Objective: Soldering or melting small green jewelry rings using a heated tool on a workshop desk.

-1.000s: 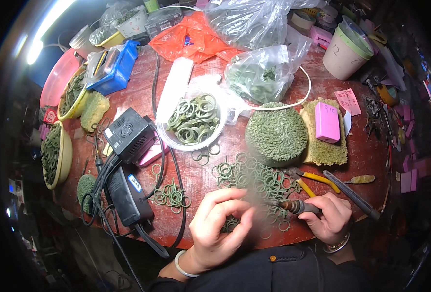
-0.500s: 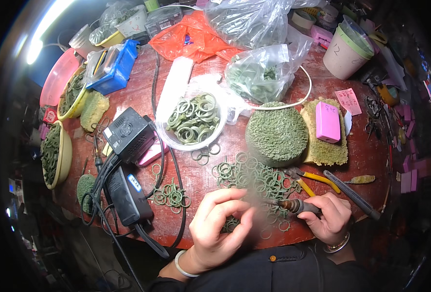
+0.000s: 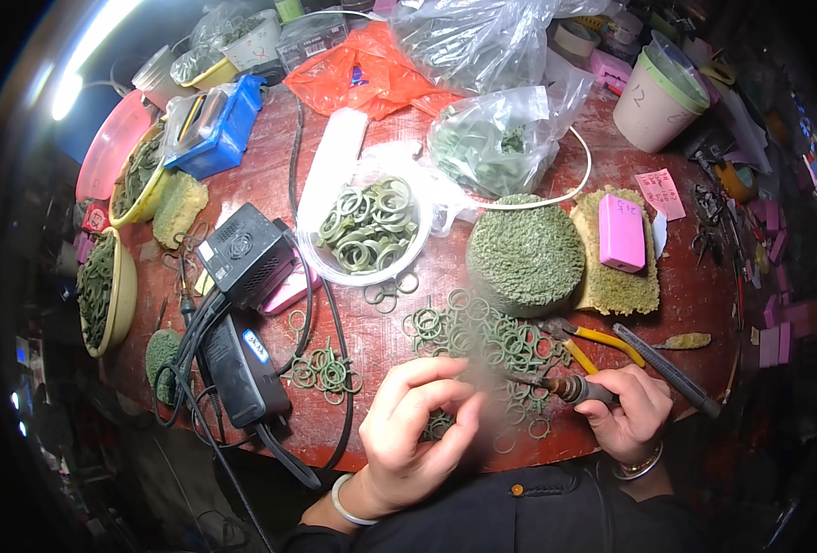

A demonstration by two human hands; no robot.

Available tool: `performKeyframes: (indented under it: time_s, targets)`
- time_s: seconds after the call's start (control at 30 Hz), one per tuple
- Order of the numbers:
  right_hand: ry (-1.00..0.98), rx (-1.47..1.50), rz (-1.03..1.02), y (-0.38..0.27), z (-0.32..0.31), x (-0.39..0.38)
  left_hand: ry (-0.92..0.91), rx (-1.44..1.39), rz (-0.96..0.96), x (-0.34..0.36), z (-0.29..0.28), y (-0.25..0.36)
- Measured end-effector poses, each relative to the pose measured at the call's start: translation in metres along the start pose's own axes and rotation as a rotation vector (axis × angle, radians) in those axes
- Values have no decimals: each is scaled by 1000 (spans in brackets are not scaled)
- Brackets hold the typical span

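My right hand [image 3: 631, 413] grips a soldering-iron-like tool [image 3: 585, 391] with a grey handle and a brown, thin-tipped front end. The tip points left, toward my other hand. Over the pile of rings, my left hand [image 3: 419, 419] has its fingertips drawn together in a pinch. A grey blur covers the space in front of those fingertips, so whatever they hold cannot be made out. Below and beyond both hands, many thin green rings [image 3: 510, 341] with small stubs lie loose on the red table [image 3: 399, 341]. A smaller cluster of green rings [image 3: 325, 370] lies farther left.
A clear round tub [image 3: 311, 241] holds more green rings. Behind the ring pile stand a round green sponge-like block [image 3: 526, 253] and a yellow sponge [image 3: 622, 293] bearing a pink block [image 3: 622, 232]. Yellow-handled pliers [image 3: 611, 339] and a dark rod [image 3: 671, 370] lie right. Black power units [image 3: 244, 364] trail cables left.
My right hand has shifted slightly to the right, drawing the tool's tip back from my left fingertips. The left hand has stayed almost still.
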State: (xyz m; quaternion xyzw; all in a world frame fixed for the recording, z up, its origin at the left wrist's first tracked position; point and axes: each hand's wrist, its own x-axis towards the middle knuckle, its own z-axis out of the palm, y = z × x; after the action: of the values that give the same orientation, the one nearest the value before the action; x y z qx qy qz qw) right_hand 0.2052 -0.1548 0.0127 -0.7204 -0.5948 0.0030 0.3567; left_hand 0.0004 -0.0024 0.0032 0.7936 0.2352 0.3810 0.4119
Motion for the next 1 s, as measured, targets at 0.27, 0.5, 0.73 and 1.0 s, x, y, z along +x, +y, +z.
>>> performKeyframes:
  time_s: [0.27,0.5,0.73,1.0]
  targets:
    - [101,-63,115,-1,2,1,27,6,18,0,0,-1]
    - [206,-66,250,4,9,0,3,25,12,4,-2,3]
    - [207,-59,259,4,10,1,-23,35,35,4,-3,3]
    - [202,-67,238,6,10,0,-34,40,36,6,-4,5]
